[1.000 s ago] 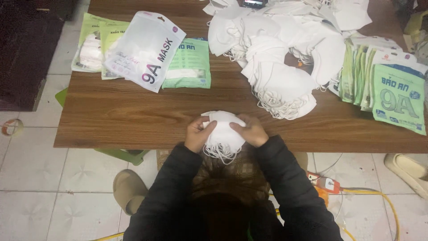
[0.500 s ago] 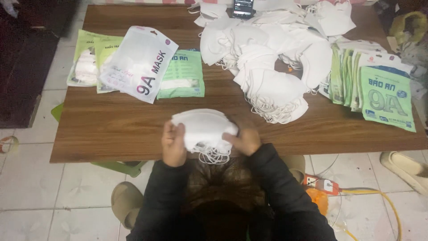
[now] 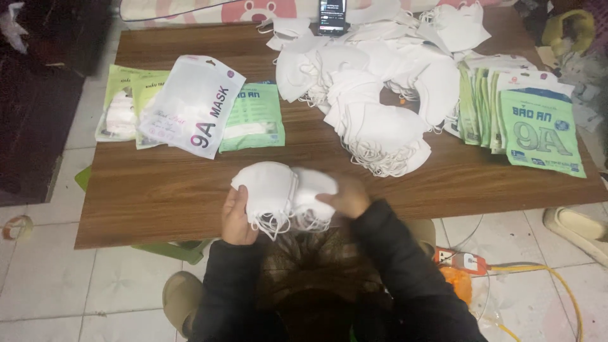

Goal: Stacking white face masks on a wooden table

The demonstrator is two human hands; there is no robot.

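1. Fingers of the left hand (image 3: 237,218) are curled around the left end of a stack of white masks (image 3: 283,193), clamped on it from the side.
2. Fingers of the right hand (image 3: 345,197) are closed over the right end of the same stack, palm down.
3. Both forearms, in dark sleeves (image 3: 405,272), angle inward from the body and meet at the stack.
4. The stack is held at the near edge of the wooden counter (image 3: 158,196); its ear loops hang below the hands.
5. Farther out lie a loose pile of white masks (image 3: 373,95), green packets standing in a row (image 3: 538,120) at right, and a white packet on green ones (image 3: 193,104) at left.
6. A phone (image 3: 332,16) stands at the far edge.
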